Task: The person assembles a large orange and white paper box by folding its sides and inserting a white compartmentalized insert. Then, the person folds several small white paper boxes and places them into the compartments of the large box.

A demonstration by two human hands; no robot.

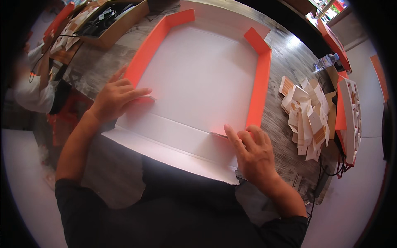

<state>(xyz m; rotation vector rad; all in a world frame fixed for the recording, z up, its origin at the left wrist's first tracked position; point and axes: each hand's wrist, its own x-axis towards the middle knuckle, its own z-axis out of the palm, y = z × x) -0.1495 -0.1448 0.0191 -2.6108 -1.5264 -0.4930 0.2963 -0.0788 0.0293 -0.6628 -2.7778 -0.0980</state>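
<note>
A large flat cardboard box (202, 70), white inside with orange side walls, lies unfolded on the table in front of me. Its two long walls stand up, and their end flaps bend inward. The near white panel (173, 153) lies flat toward my body. My left hand (118, 99) is closed round the near left corner, index finger stretched along the small flap (145, 98) there. At the near right corner my right hand (254, 151) is closed on the wall's end, its index finger against the other small flap (219, 134). The fingertips beneath the cardboard are hidden.
A heap of folded white card pieces (306, 118) lies right of the box, beside an upright white compartmented insert (351, 120). A plastic bottle (326, 62) lies beyond. At the far left stands an open carton (111, 25) of dark items; another person's arm (43, 78) shows nearby.
</note>
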